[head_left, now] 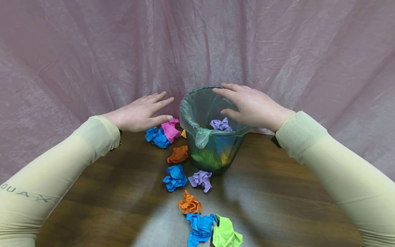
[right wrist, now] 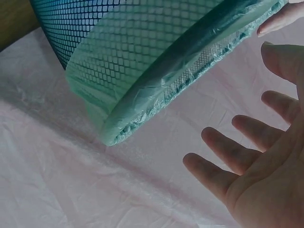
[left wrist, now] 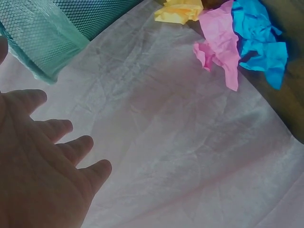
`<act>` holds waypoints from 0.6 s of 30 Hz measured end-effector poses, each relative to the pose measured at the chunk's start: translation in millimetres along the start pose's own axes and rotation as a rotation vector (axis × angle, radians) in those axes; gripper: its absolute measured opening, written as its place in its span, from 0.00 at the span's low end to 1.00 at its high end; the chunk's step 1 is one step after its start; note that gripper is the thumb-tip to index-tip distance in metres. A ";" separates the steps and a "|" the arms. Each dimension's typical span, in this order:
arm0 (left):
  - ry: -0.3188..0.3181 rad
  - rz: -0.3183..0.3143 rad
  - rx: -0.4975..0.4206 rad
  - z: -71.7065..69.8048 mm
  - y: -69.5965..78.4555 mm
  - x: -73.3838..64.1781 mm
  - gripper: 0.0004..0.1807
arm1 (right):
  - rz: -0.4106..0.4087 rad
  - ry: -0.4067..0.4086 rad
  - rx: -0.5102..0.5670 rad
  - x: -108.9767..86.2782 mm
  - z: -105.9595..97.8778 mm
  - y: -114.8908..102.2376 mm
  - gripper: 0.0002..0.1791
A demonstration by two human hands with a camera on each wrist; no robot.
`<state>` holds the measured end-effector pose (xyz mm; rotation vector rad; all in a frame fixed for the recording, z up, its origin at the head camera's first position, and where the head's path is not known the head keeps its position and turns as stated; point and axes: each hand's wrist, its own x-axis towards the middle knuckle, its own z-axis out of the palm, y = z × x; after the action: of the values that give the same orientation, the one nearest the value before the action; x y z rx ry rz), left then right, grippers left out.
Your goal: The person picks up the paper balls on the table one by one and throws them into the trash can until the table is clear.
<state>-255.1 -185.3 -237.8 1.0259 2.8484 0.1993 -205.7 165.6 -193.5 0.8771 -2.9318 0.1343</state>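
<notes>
A mesh wastebasket [head_left: 213,151] with a green plastic liner stands on the table, and a purple crumpled paper [head_left: 220,125] shows inside it. My right hand [head_left: 251,104] hovers over the basket's right rim, fingers extended and holding nothing. Left of the basket, my left hand [head_left: 140,111] is in the air with its fingers spread and nothing held. Beneath it lie a blue crumpled paper [head_left: 158,138] and a pink one [head_left: 170,130]. In the left wrist view, a yellow paper [left wrist: 179,10] lies beside the pink one.
More crumpled papers lie on the wooden table [head_left: 277,192]: orange [head_left: 178,154], blue [head_left: 175,177] and purple [head_left: 201,180] near the basket. Closer to me are another orange paper [head_left: 189,203], a blue one [head_left: 200,228] and a green one [head_left: 226,231]. A pink curtain [head_left: 123,44] hangs behind.
</notes>
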 end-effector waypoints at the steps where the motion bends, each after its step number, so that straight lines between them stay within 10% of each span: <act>1: -0.001 -0.001 0.002 0.1 -0.3 0.3 0.45 | -0.002 0.002 -0.002 -0.3 -0.1 0.0 0.38; 18: -0.010 -0.021 0.016 7.9 -5.2 1.2 0.47 | -0.135 0.115 -0.035 -13.7 -1.5 -12.2 0.38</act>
<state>-258.1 -187.8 -246.5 0.9965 2.8548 0.1698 -187.6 163.1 -192.6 1.0227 -2.7506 0.1210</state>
